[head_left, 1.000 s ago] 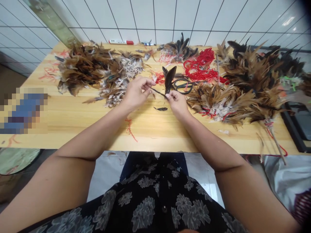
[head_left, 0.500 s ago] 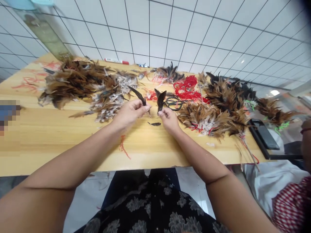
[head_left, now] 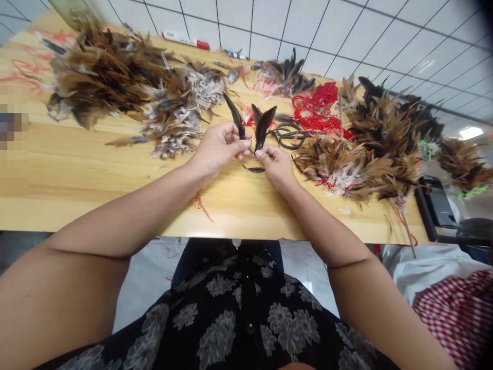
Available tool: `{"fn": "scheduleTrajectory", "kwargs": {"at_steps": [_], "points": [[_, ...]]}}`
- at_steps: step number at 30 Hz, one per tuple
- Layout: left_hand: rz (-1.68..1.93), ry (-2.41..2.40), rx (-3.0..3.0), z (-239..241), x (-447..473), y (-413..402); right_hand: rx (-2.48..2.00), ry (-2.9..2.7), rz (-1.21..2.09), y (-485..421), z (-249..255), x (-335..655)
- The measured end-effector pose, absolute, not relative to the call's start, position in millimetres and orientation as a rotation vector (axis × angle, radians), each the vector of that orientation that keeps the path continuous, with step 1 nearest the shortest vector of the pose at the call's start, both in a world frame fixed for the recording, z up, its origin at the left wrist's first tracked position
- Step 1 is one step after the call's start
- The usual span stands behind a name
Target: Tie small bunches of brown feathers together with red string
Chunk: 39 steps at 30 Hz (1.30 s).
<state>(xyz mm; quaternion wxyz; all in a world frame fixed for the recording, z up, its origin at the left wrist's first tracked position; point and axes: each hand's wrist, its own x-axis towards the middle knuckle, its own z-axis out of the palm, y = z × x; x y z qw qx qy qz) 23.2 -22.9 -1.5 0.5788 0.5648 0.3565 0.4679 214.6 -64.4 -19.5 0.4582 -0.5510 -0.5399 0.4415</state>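
Taking the spot between the hands as the middle of the dial, twelve toward the tiled wall (head_left: 234, 20), the left hand (head_left: 223, 146) pinches thumb and fingers together on the lower end of a single dark feather (head_left: 234, 115), which rises toward eleven. The right hand (head_left: 278, 162) is likewise clamped, thumb against fingers, on the base of a pair of dark feathers (head_left: 264, 124) splayed between twelve and one. Gripping low presumably spares the vanes from crushing and brings the quill ends near each other in plain sight; whether those ends touch, I cannot tell. A small dark feather (head_left: 254, 169) lies just beside the hands at six, on the table (head_left: 115, 195). The black-handled scissors (head_left: 289, 135), between two and three, and the red cord (head_left: 318, 105), at two, lie beyond the right hand, probably for easy reach. The brown feather pile (head_left: 111, 77) near ten sits well apart from the red-tied feather bundle (head_left: 346, 164) at three, which likely keeps the two from mixing
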Motion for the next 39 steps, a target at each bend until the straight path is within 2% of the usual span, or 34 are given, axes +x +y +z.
{"fn": "scheduleTrajectory", "kwargs": {"at_steps": [14, 22, 24, 28, 30, 39], "points": [[1.191, 1.006, 1.533, 1.8, 30.2, -37.0, -1.304, -1.477, 1.150, -60.3, -11.2, 213.2], [1.125, 0.989, 1.573, 4.9, 22.2, -23.1, -1.316, -1.502, 1.070, -58.0, -18.3, 219.5], [1.060, 1.004, 1.652, 6.6, 15.5, -17.6, -1.308, -1.473, 1.037, -56.7, -21.1, 224.4], [0.660, 0.960, 1.953, 9.6, 8.1, -17.9, -1.329, -1.408, 1.015, -54.0, -23.5, 232.8], [0.573, 0.917, 2.105, 6.5, 8.7, -21.6, -1.342, -1.396, 1.008, -53.2, -23.9, 234.3], [0.673, 0.924, 2.349, -11.5, 23.3, -31.5, -1.369, -1.430, 0.909, -57.2, -21.0, 235.0]]}}
